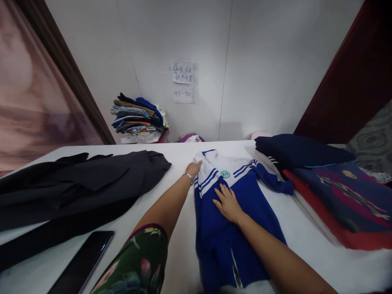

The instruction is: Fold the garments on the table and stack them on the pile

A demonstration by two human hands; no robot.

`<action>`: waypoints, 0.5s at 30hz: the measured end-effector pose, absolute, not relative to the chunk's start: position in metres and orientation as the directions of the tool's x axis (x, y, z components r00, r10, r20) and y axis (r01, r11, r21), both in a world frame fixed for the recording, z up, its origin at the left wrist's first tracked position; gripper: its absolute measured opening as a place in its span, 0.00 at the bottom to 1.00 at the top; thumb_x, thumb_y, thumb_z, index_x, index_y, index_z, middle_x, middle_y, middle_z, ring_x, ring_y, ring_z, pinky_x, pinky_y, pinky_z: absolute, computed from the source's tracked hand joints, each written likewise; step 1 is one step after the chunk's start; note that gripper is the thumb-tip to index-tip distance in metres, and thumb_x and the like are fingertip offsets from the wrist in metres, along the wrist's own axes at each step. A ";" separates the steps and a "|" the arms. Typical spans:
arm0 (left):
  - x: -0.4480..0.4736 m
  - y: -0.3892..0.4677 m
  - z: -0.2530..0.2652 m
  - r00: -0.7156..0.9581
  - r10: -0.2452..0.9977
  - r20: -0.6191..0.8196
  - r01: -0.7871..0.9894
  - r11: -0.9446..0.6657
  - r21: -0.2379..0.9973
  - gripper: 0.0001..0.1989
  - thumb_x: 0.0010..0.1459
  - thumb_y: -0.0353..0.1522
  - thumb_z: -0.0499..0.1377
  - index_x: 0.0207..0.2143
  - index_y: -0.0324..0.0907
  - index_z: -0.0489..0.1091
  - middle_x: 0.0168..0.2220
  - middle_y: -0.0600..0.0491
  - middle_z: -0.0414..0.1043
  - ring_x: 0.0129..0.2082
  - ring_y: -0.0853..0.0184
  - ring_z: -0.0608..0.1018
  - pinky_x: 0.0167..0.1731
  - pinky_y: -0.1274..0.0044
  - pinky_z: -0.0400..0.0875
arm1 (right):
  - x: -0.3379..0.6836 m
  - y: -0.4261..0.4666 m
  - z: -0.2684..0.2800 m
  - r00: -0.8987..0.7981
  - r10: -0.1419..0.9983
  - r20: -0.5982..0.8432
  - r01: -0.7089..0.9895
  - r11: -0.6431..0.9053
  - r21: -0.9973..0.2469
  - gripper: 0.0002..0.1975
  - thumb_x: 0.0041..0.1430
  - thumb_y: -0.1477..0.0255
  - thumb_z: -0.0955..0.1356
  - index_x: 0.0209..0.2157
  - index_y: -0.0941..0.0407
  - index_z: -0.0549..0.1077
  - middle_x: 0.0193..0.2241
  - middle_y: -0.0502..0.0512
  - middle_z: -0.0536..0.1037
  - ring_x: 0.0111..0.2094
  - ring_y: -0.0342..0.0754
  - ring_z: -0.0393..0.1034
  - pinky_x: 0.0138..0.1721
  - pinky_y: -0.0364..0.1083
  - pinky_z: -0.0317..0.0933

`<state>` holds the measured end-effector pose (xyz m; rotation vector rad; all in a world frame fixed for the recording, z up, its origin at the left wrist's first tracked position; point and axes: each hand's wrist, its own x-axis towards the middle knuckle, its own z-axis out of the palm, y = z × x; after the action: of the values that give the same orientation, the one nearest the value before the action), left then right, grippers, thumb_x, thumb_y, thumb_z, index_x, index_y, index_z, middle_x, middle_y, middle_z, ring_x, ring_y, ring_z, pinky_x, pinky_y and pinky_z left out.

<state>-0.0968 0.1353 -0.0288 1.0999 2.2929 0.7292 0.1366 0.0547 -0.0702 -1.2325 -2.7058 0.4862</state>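
Observation:
A blue and white jacket [245, 196] with striped shoulders and a round green badge lies spread on the white table, collar away from me. My left hand [193, 168] pinches the white cloth at its left shoulder, near the collar. My right hand [227, 203] lies on the blue chest below the badge, fingers spread and flat. The sleeve on the right reaches out sideways, while the one on the left runs down along the body. Near the hem, a short opening shows a pale strip.
Dark trousers [92, 183] lie on the left of the table [180, 228], with a black phone [82, 261] in front. On the right sits a pile of folded clothes [352, 196]. Beyond the far edge rises a clothes stack [139, 116]. Handwritten notes [184, 81] hang on the wall.

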 end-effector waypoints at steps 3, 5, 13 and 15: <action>-0.099 0.151 -0.037 -0.590 0.790 -0.169 0.537 0.540 0.649 0.18 0.61 0.39 0.58 0.51 0.39 0.67 0.50 0.47 0.69 0.45 0.61 0.75 0.44 0.65 0.72 | 0.139 0.057 -0.067 -0.664 0.748 -0.022 0.698 0.609 -0.377 0.30 0.66 0.58 0.57 0.65 0.58 0.56 0.67 0.65 0.46 0.68 0.57 0.38 0.65 0.59 0.35; -0.102 0.154 -0.043 -0.614 0.778 -0.131 0.545 0.539 0.642 0.18 0.61 0.38 0.58 0.51 0.40 0.67 0.50 0.46 0.69 0.46 0.61 0.74 0.45 0.64 0.72 | 0.141 0.056 -0.065 -0.673 0.739 -0.007 0.673 0.609 -0.420 0.31 0.66 0.57 0.57 0.65 0.57 0.56 0.68 0.64 0.45 0.68 0.56 0.36 0.65 0.59 0.34; -0.122 0.149 -0.055 -0.613 0.789 -0.049 0.618 0.518 0.591 0.14 0.58 0.33 0.56 0.45 0.38 0.73 0.48 0.40 0.74 0.49 0.55 0.74 0.45 0.71 0.66 | 0.139 0.050 -0.056 -0.808 0.581 -0.094 0.539 0.668 -0.513 0.33 0.62 0.52 0.61 0.65 0.51 0.56 0.68 0.56 0.43 0.69 0.57 0.31 0.64 0.64 0.33; -0.125 0.149 -0.051 -0.596 0.801 -0.047 0.632 0.505 0.588 0.15 0.56 0.33 0.57 0.46 0.37 0.73 0.47 0.40 0.75 0.48 0.55 0.75 0.44 0.72 0.66 | 0.139 0.049 -0.056 -0.805 0.585 -0.102 0.550 0.668 -0.501 0.33 0.62 0.53 0.60 0.65 0.51 0.55 0.69 0.56 0.42 0.69 0.57 0.30 0.64 0.64 0.32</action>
<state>-0.1246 0.1492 -0.0514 1.2009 2.4379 0.7612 0.1391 0.0492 -0.0556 -0.9558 -2.8074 0.8090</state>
